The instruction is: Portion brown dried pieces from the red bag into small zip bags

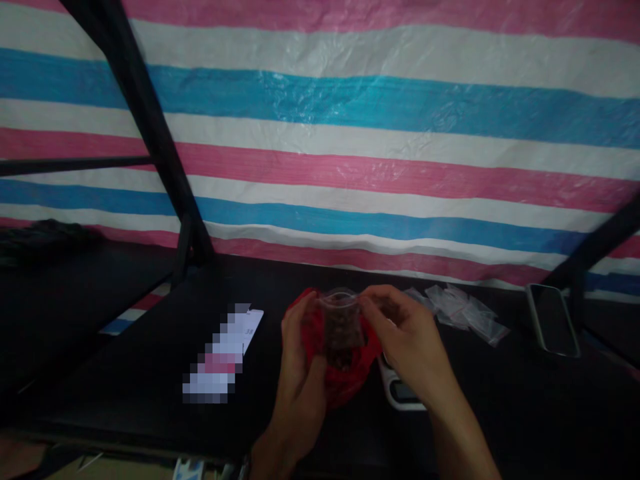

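A small clear zip bag (342, 323) stands upright in front of me, its mouth rounded and apart. Dark contents show low down, though I cannot tell whether they are inside it or behind it. Around and below it is a crumpled red plastic bag (345, 392). My left hand (299, 360) is closed around the red bag's left side, fingertips at the clear bag's left edge. With thumb and fingers, my right hand (403, 327) pinches the clear bag's top right corner. Partly hidden under that hand lies a white digital scale (404, 395).
Several flat clear zip bags (463, 307) lie behind my right hand. A phone (553, 320) rests at the right. On the left of the black table (150, 360) is a white card (253, 327), partly blurred. Black metal bars (150, 133) stand before a striped plastic sheet (360, 100).
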`<state>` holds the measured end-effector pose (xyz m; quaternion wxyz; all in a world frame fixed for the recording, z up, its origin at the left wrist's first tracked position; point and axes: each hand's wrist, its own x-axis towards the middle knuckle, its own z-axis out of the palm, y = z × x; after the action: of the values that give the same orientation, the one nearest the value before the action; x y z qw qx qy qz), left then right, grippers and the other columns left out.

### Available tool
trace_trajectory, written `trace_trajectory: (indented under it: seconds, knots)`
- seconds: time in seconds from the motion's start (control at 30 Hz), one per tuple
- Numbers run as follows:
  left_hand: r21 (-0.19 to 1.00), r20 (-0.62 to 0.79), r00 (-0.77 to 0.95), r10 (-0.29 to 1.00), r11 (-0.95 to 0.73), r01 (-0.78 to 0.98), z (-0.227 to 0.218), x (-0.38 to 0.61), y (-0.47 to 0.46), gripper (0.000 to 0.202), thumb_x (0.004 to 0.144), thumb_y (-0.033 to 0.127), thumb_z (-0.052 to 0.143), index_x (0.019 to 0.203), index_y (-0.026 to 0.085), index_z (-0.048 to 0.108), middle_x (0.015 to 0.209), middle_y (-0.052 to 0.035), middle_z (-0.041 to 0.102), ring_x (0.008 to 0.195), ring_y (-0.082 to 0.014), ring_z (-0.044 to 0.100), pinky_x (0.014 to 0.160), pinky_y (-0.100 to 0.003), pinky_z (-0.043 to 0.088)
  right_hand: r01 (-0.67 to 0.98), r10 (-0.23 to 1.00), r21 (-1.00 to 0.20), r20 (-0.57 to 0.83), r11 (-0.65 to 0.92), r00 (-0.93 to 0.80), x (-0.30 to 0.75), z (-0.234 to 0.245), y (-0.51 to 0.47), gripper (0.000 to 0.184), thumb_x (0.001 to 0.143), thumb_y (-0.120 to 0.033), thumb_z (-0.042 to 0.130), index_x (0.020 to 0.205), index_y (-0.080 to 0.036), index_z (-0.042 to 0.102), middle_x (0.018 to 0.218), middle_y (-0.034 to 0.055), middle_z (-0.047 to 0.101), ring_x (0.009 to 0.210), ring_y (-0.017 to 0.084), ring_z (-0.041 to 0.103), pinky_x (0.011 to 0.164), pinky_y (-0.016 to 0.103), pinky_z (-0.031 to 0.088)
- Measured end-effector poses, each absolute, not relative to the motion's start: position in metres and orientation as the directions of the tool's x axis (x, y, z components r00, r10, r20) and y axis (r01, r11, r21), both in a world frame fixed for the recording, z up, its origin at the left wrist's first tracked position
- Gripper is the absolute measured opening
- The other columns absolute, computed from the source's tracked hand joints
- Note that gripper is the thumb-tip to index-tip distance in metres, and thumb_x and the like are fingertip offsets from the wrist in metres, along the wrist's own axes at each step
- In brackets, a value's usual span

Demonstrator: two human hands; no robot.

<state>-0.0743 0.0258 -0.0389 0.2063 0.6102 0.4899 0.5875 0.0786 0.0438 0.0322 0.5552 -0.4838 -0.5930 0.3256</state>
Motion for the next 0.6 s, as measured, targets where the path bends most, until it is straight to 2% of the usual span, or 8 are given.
trace_trajectory:
  seconds: [0.07, 0.1, 0.2, 0.27, 0.43, 0.5, 0.6]
  knots:
    - [0.782, 0.546, -0.055, 0.836, -0.485, 0.392, -0.039, -0.084, 0.022, 0.071, 0.080, 0.008, 0.048, 0.148, 0.027, 0.043, 0.150, -0.0117, 0.057, 0.138, -0.0286, 0.057, 0.114, -0.050, 0.051, 0.202, 0.922, -0.926, 0.353, 0.320, 0.160, 0.092, 0.031, 0.047, 0.027, 0.087, -0.048, 0.074, 0.089, -0.021, 0.074, 0.084, 0.0055, 0.079, 0.079, 0.021, 0.073, 0.074, 0.032, 0.057]
    - [0.738, 0.540, 0.078, 0.838, -0.516, 0.435, -0.039, -0.089, 0.020, 0.071, 0.078, 0.006, 0.051, 0.145, 0.029, 0.048, 0.145, -0.0104, 0.060, 0.134, -0.0288, 0.060, 0.113, -0.050, 0.052, 0.207, 0.917, -0.926, 0.354, 0.316, 0.182, 0.099, 0.030, 0.048, 0.031, 0.086, -0.051, 0.075, 0.090, -0.021, 0.074, 0.084, 0.0057, 0.078, 0.079, 0.022, 0.073, 0.074, 0.032, 0.057]
    - [0.572, 0.394, 0.443, 0.805, -0.592, 0.568, -0.041, -0.101, 0.016, 0.060, 0.075, 0.001, 0.057, 0.126, 0.032, 0.065, 0.129, -0.0062, 0.068, 0.121, -0.0297, 0.064, 0.109, -0.052, 0.054, 0.222, 0.902, -0.926, 0.356, 0.305, 0.246, 0.118, 0.029, 0.049, 0.037, 0.083, -0.056, 0.078, 0.090, -0.020, 0.073, 0.078, 0.0047, 0.076, 0.075, 0.022, 0.071, 0.070, 0.032, 0.056]
    - [0.512, 0.317, 0.529, 0.787, -0.611, 0.603, -0.046, -0.103, 0.017, 0.050, 0.080, 0.000, 0.055, 0.116, 0.030, 0.070, 0.121, -0.0063, 0.071, 0.115, -0.0293, 0.065, 0.108, -0.053, 0.054, 0.216, 0.890, -0.929, 0.356, 0.302, 0.286, 0.124, 0.028, 0.049, 0.039, 0.081, -0.058, 0.079, 0.089, -0.020, 0.073, 0.076, 0.0040, 0.074, 0.072, 0.021, 0.069, 0.069, 0.032, 0.055]
    - [0.533, 0.310, 0.497, 0.811, -0.581, 0.615, -0.067, -0.082, 0.028, 0.046, 0.090, 0.000, 0.047, 0.118, 0.027, 0.071, 0.117, -0.0080, 0.072, 0.111, -0.0265, 0.071, 0.101, -0.045, 0.059, 0.197, 0.880, -0.927, 0.368, 0.320, 0.300, 0.121, 0.027, 0.049, 0.037, 0.082, -0.056, 0.080, 0.090, -0.020, 0.073, 0.076, 0.0037, 0.074, 0.071, 0.020, 0.068, 0.067, 0.030, 0.055]
    - [0.558, 0.339, 0.388, 0.857, -0.515, 0.651, -0.071, -0.067, 0.032, 0.040, 0.093, 0.004, 0.045, 0.113, 0.025, 0.072, 0.114, -0.0095, 0.072, 0.106, -0.0275, 0.072, 0.092, -0.043, 0.062, 0.214, 0.880, -0.921, 0.379, 0.326, 0.288, 0.118, 0.028, 0.049, 0.036, 0.083, -0.056, 0.079, 0.090, -0.021, 0.073, 0.075, 0.0031, 0.073, 0.072, 0.020, 0.068, 0.067, 0.030, 0.055]
    - [0.638, 0.410, 0.208, 0.888, -0.442, 0.630, -0.066, -0.051, 0.032, 0.032, 0.096, 0.009, 0.046, 0.109, 0.023, 0.071, 0.112, -0.0101, 0.071, 0.101, -0.0259, 0.073, 0.089, -0.041, 0.062, 0.227, 0.878, -0.915, 0.390, 0.334, 0.278, 0.117, 0.029, 0.049, 0.036, 0.083, -0.056, 0.078, 0.089, -0.021, 0.073, 0.075, 0.0031, 0.073, 0.072, 0.020, 0.069, 0.069, 0.031, 0.056]
